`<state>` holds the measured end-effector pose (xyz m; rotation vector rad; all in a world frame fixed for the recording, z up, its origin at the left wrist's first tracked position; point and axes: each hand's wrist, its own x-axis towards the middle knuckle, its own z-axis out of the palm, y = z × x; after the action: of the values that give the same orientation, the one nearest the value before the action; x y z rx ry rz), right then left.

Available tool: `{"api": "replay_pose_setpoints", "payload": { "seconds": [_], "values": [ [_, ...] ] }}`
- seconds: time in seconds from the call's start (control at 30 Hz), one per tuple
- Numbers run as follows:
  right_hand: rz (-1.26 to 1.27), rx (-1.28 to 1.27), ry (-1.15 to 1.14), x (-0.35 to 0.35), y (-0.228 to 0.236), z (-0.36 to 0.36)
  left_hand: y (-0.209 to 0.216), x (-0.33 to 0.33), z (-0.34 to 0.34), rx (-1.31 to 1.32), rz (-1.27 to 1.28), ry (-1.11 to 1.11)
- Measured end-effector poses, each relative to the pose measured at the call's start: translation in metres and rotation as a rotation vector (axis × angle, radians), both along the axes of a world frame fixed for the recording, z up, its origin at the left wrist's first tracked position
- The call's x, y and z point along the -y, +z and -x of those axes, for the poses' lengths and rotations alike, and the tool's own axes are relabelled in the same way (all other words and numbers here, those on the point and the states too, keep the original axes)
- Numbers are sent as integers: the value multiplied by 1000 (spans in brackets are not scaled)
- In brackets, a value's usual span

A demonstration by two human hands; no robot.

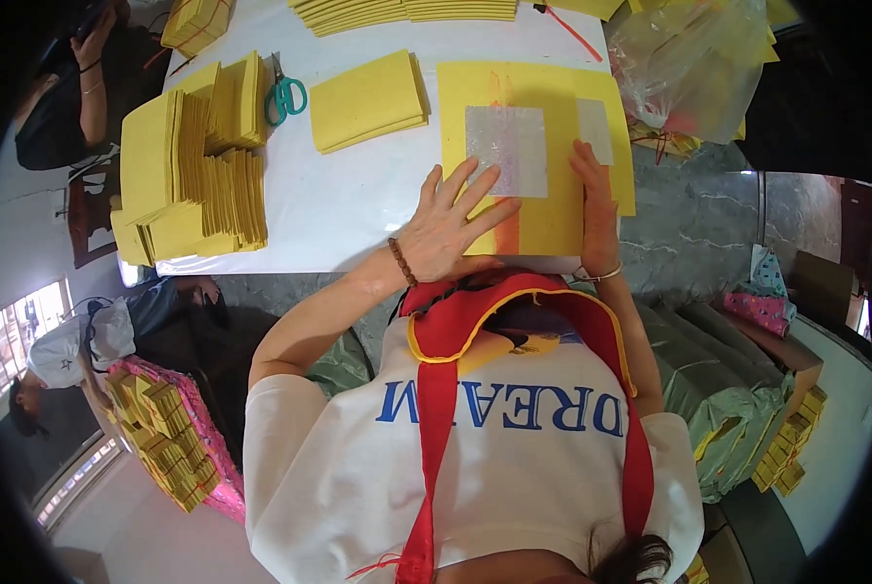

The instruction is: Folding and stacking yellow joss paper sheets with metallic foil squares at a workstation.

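My left hand [453, 219] lies with its fingers spread on a yellow paper sheet [460, 83] at the table's near right. A pale square patch [528, 127] and an orange-red smear run down the middle of this sheet. My right hand [598, 209] rests with fingers stretched out along the sheet's right side, thumb side inward. Beneath that hand, another yellow layer with a second pale patch [597, 127] shows at the right. To the left of the sheet lies a small pile of folded yellow papers [366, 102]. Neither hand grips anything.
Scissors with teal handles [285, 97] lie beside tall stacks of folded yellow paper [149, 146] at the table's left. More yellow stacks [407, 10] line the far edge. A clear plastic bag [694, 68] stands at the far right. Green wrapped bundles [718, 389] sit at right.
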<state>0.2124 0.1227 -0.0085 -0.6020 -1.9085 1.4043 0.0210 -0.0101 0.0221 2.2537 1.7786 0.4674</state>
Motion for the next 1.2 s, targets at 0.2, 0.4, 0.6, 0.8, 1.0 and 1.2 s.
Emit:
{"api": "replay_pose_setpoints", "payload": {
  "seconds": [0.2,0.4,0.6,0.8,1.0,1.2],
  "values": [
    [385,-285,-19,4,4,5,0,-1,-1,-20,14,3],
    [407,-321,-110,4,-7,-3,-1,-2,-3,-47,19,-5],
    [-137,146,70,2,18,-36,2,0,-4,-93,35,23],
    [-167,266,121,2,21,-36,14,3,-5,-68,-60,24],
    [-114,227,117,1,13,-37,22,4,0,143,-128,-114],
    [-143,189,150,-2,16,-36,23,-3,0,385,-39,-59]
  ]
}}
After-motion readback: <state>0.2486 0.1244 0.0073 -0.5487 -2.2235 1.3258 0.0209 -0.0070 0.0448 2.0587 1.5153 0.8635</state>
